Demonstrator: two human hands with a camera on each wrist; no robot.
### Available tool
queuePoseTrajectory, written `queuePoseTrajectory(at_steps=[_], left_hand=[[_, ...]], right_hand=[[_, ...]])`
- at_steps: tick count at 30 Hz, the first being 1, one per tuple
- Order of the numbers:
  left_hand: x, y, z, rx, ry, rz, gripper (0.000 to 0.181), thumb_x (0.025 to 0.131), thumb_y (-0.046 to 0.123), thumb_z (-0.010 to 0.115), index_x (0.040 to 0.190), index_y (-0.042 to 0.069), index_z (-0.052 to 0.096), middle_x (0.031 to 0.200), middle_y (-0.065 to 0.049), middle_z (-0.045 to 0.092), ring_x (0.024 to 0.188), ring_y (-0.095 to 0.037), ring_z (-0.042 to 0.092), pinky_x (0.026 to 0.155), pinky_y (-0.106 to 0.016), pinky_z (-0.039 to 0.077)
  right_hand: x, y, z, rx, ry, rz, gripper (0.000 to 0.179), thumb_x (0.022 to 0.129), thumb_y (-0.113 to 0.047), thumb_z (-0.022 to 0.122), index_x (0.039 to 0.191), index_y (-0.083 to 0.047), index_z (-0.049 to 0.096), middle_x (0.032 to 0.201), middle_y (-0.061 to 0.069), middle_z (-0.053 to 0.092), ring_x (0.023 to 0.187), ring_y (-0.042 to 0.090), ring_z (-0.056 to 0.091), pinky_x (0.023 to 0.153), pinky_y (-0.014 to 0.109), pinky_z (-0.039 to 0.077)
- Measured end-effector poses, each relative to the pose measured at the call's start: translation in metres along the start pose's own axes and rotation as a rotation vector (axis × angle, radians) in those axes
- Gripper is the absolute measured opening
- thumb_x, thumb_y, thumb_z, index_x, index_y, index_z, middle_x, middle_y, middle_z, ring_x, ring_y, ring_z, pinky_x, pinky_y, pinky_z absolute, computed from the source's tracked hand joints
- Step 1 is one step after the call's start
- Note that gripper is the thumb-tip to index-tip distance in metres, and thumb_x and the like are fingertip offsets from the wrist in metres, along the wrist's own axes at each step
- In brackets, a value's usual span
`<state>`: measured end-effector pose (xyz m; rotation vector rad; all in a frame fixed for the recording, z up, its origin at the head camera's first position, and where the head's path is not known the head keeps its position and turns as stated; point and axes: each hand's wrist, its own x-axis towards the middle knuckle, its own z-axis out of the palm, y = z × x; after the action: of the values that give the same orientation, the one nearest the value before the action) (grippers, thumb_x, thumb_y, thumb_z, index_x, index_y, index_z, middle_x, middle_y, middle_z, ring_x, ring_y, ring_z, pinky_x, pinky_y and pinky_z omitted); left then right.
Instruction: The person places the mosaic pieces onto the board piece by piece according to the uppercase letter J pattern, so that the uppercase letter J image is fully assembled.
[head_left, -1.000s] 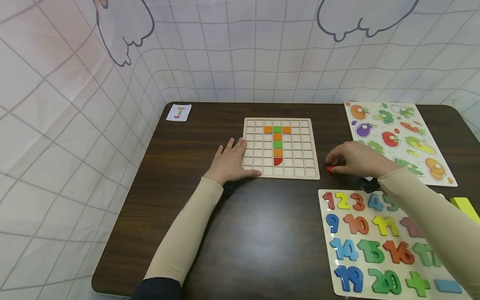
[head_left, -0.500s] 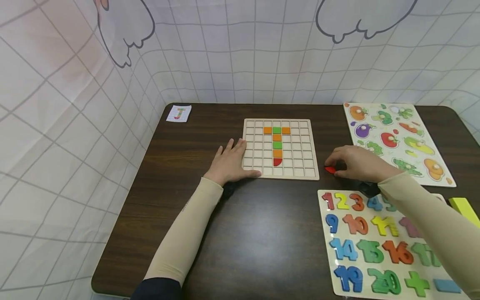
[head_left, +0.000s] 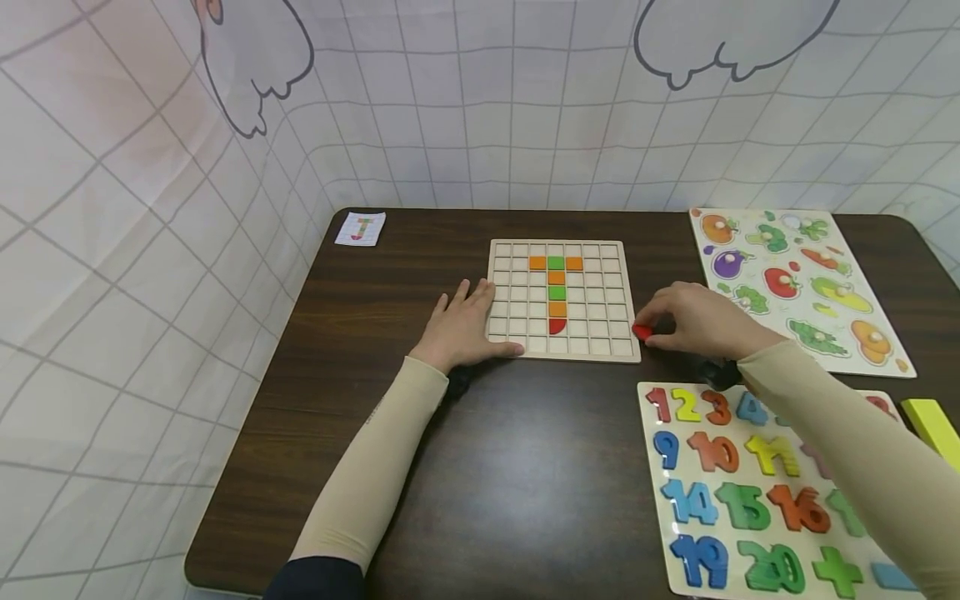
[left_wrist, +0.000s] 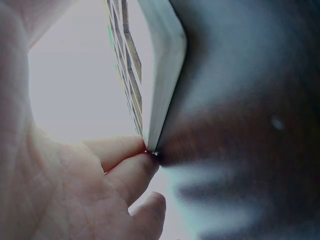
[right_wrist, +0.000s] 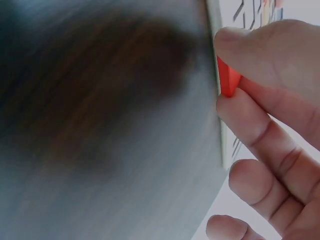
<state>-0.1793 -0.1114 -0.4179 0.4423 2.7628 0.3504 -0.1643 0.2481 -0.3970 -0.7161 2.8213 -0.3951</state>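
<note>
A pale wooden grid board (head_left: 600, 323) lies mid-table. Orange and green squares form a T in it, with a red rounded piece (head_left: 557, 327) at the foot of the stem. My left hand (head_left: 459, 327) lies with spread fingers at the board's left edge, thumb over the near left corner; in the left wrist view its fingertips meet the board's side. My right hand (head_left: 693, 321) pinches a small red block (right_wrist: 228, 79) between thumb and fingers, right at the board's right edge. Part of that block is covered by the thumb.
A small picture card (head_left: 361, 228) with a coloured pattern lies at the back left. On the right are a vegetable puzzle board (head_left: 806, 310) and, nearer, a number puzzle board (head_left: 731, 492) under the right forearm. A yellow block (head_left: 932, 425) sits at the far right.
The right hand has moved left, bringing the red block from the table beside the board to the board's right edge. The left hand has stayed in place.
</note>
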Motion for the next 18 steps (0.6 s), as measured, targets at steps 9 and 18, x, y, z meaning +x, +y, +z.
queuePoseTrajectory(at_steps=[9, 18], left_hand=[[0.0, -0.001, 0.0, -0.003, 0.006, -0.001, 0.12, 0.081, 0.079, 0.068, 0.169, 0.016, 0.015, 0.177, -0.003, 0.013, 0.165, -0.03, 0.006, 0.133, -0.057, 0.01], [0.0, 0.001, 0.0, 0.013, 0.003, -0.002, 0.12, 0.082, 0.08, 0.067, 0.169, 0.016, 0.015, 0.177, -0.003, 0.014, 0.165, -0.03, 0.007, 0.132, -0.057, 0.012]], right_hand=[[0.03, -0.029, 0.001, 0.027, 0.041, -0.054, 0.027, 0.087, -0.024, 0.084, 0.111, -0.011, 0.082, 0.114, 0.009, 0.079, 0.107, 0.028, 0.065, 0.099, 0.052, 0.053], [0.066, -0.065, 0.013, 0.016, 0.088, -0.161, 0.025, 0.086, -0.023, 0.084, 0.108, -0.011, 0.083, 0.106, 0.005, 0.081, 0.102, 0.025, 0.07, 0.097, 0.049, 0.056]])
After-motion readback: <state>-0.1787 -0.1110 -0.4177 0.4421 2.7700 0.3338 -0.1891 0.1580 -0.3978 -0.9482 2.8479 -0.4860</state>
